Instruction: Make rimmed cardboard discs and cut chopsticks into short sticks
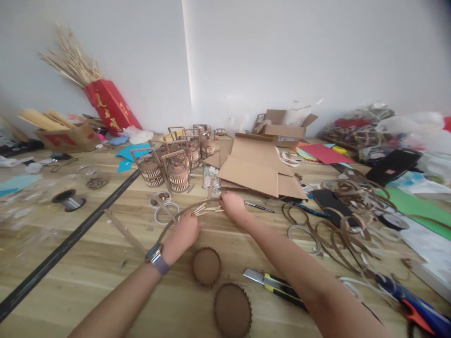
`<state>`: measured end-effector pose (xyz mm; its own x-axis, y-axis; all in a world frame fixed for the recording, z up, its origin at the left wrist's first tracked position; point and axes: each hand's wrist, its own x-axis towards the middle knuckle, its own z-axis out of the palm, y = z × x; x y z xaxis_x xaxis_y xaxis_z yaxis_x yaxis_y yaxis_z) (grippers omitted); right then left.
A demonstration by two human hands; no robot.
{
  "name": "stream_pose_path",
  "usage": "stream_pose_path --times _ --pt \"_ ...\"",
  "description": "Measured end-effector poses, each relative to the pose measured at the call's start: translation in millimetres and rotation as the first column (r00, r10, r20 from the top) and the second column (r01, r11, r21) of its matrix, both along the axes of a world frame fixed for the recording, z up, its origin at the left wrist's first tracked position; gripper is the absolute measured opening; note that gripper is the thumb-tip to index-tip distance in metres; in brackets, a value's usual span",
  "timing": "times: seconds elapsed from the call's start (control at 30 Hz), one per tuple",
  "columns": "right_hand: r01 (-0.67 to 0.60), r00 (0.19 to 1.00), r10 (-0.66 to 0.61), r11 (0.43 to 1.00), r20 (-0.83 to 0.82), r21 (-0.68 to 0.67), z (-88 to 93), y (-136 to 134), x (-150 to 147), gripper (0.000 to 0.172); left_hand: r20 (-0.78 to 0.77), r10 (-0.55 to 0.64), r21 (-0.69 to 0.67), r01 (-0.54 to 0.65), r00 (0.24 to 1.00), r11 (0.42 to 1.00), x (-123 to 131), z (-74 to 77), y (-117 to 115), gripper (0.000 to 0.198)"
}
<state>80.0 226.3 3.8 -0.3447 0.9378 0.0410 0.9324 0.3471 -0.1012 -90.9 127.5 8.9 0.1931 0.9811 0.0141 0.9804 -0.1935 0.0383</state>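
Observation:
My left hand (185,233), with a watch on its wrist, is closed on a thin brown strip (202,203) that bows across the table. The strip's far end is pinched in the fingers of my right hand (232,206). Between and just beyond the hands lie several short pale sticks (200,209). Nearer to me rest two round brown pieces with notched rims, one (206,266) just below my left hand and the other (233,311) closer. A yellow-and-black utility knife (278,287) lies under my right forearm, its blade exposed.
Several small woven lidded baskets with handles (178,176) stand at the back. Flattened cardboard (250,173) lies beyond my right hand. Rolls of tape (167,213) sit left. Coiled brown strips (338,225) clutter the right. A wire spool (69,201) stands beside a long black strip (70,249).

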Motion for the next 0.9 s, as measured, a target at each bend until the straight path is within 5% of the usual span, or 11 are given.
stream_pose_path --times 0.2,0.37,0.5,0.63,0.9 --pt "-0.067 0.998 0.067 0.992 -0.002 0.109 8.2 -17.1 1.5 0.027 -0.029 0.014 0.056 -0.013 0.999 0.998 14.2 -15.0 -7.6 0.036" --pt "-0.102 0.991 0.116 0.976 -0.066 0.192 16.8 -30.0 7.9 0.02 0.004 -0.024 0.157 0.023 1.0 0.987 17.3 0.4 -24.2 0.028" --pt "-0.127 0.979 0.161 0.962 -0.128 0.244 18.0 -33.2 13.2 0.019 0.02 0.137 0.287 -0.137 0.99 0.948 -8.2 11.5 -38.5 0.023" --pt "-0.169 0.956 0.226 0.945 -0.188 0.28 17.4 -37.0 14.7 0.021 0.045 0.299 0.351 -0.296 0.953 0.889 -48.7 1.5 -39.5 0.02" --pt "-0.191 0.886 0.307 0.924 -0.347 0.331 16.8 -46.9 26.6 0.037 0.129 0.265 0.394 -0.295 0.956 0.871 -90.7 -13.6 -45.7 0.021"
